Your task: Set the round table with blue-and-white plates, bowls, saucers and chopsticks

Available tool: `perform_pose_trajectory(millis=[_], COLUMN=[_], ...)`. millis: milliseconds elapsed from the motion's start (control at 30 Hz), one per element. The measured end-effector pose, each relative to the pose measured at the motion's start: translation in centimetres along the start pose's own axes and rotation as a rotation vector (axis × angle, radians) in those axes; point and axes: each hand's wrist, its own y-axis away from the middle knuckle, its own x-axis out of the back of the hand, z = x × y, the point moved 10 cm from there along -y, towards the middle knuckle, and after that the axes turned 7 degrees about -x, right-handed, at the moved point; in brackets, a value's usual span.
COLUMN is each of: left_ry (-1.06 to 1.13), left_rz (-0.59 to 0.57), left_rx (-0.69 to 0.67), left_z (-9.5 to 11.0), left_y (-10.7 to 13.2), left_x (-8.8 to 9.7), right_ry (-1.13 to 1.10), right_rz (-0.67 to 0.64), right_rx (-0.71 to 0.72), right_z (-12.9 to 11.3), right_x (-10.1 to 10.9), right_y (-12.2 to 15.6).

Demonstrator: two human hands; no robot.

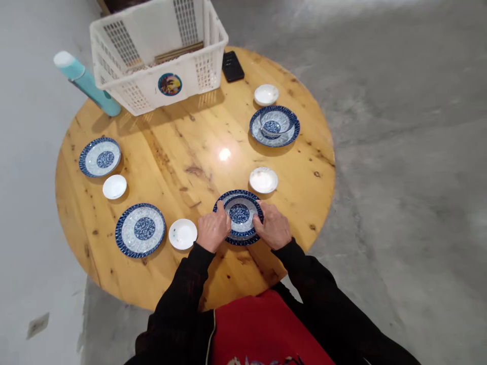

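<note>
Now, head view: left hand [213,229] and right hand [274,229] both clasp the blue bowl [239,213], fingers curled on its rim from either side, thumbs on top. Bowl sits on a blue plate [238,193] at the near edge of the round wooden table [213,132]. 1 white saucer [263,180] lies just beyond the right hand, another saucer [183,233] just beside the left hand. White basket [152,91] and teal bottle [89,83] are at the far side.

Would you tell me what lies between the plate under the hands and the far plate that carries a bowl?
In the head view, a small white dish lies between them on the table.
</note>
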Motion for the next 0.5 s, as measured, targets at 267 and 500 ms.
perform_pose_trajectory(millis=[267,500], left_ry=[0.645,1.053], left_rz=[0.062,0.133], left_rx=[-0.074,-0.114], left_z=[-1.6,-1.9], left_y=[-1.9,-3.3], left_x=[-2.3,-4.7], right_ry=[-0.372,-0.686], right_rz=[-0.212,-0.226], right_rx=[-0.068,-0.077], right_z=[1.1,0.3], right_x=[-3.0,-3.9], right_y=[-2.2,-2.6])
